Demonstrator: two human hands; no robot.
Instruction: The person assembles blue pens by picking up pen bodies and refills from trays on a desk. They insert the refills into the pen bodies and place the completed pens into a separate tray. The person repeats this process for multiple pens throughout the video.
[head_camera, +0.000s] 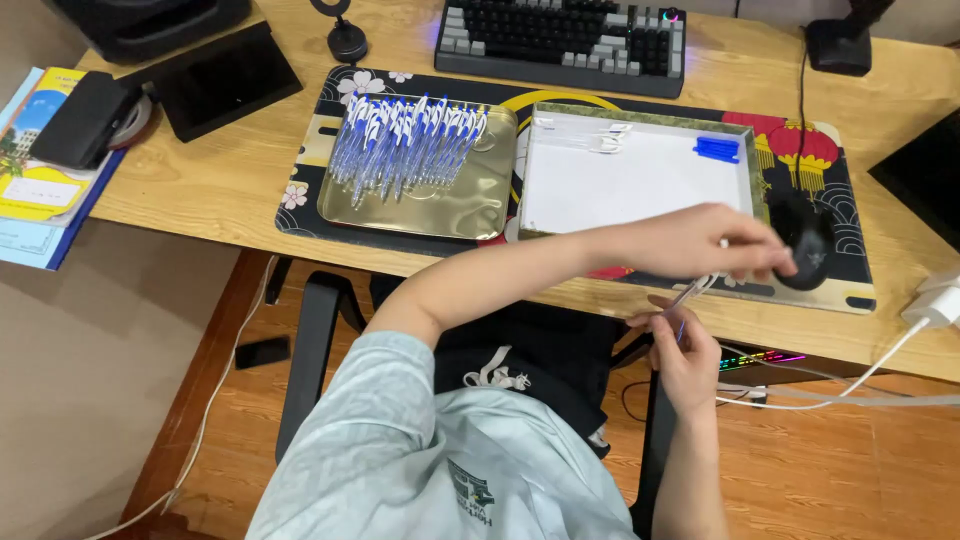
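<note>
Wooden desk (230, 180) with a patterned mat (320, 215), keyboard (560, 40) at 12 o'clock. Gold tray (420, 215) left of centre holds a heap of blue-and-white pens (405, 145). White-lined tray (640, 175) beside it: a few clear parts at 12, blue bits (717, 149) at 1. Left hand (700, 240) blurred, fingers curled, apparently pinching the top of a clear pen (688, 296); right hand (685, 355) pinches its lower end at 5 o'clock. Looks like pen assembly mid-step; next likely needs a straight push-fit.
</note>
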